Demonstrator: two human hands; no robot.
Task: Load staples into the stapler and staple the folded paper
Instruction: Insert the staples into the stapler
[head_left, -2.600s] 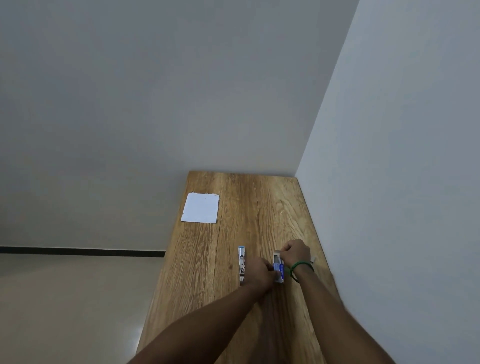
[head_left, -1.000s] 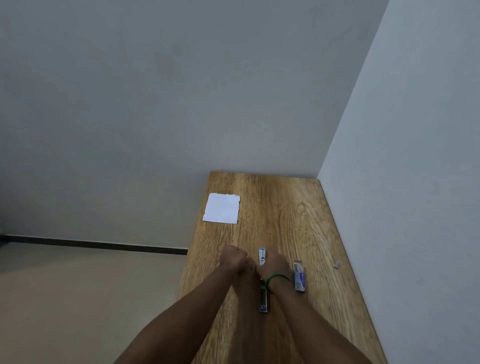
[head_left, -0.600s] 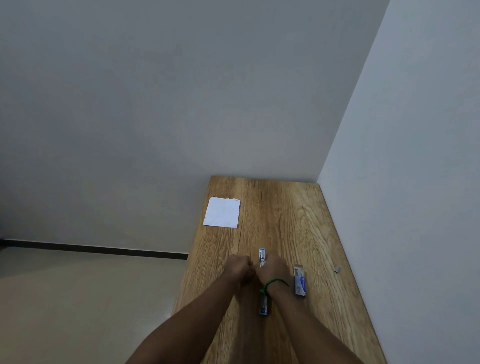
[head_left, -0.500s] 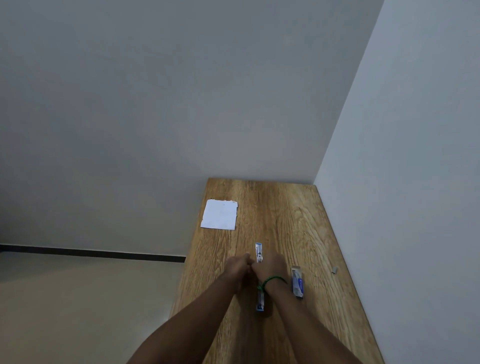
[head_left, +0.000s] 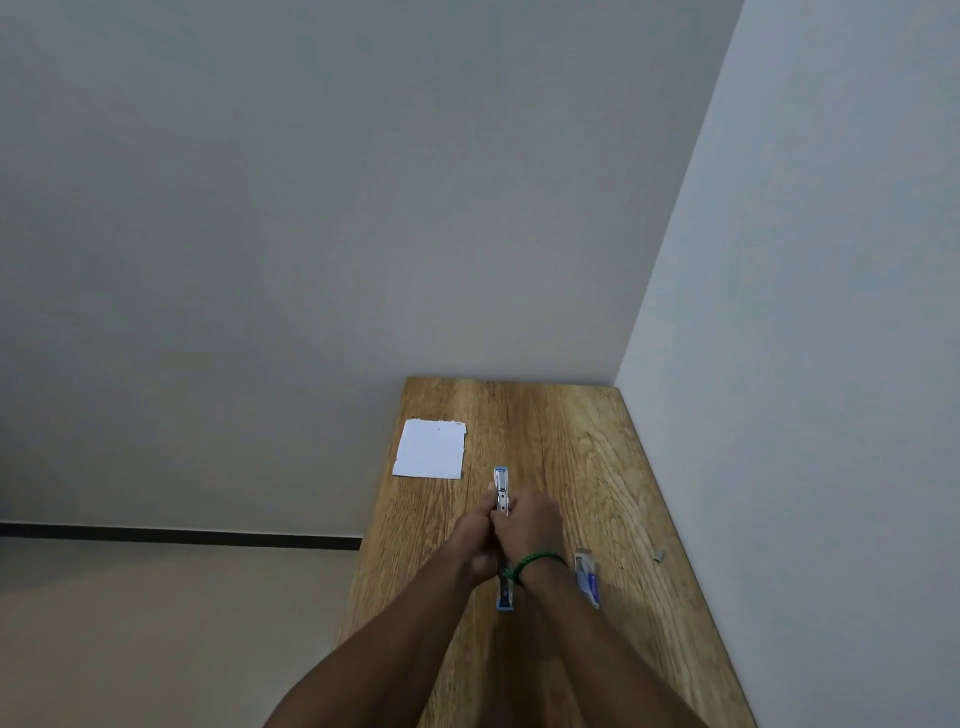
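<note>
The staple box (head_left: 587, 579) seems printed, but no text is legible.

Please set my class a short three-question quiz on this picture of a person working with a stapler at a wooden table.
1. True or false: the white folded paper lies under the blue and silver stapler.
2. Which wrist wears the green beaded bracelet? A: left. B: right. C: neither.
3. Fill the gap: on the wooden table, the small white and blue box lies to the ____ of the stapler.

Key
1. False: the paper lies apart from the stapler, at the table's far left.
2. B.
3. Right.
</note>
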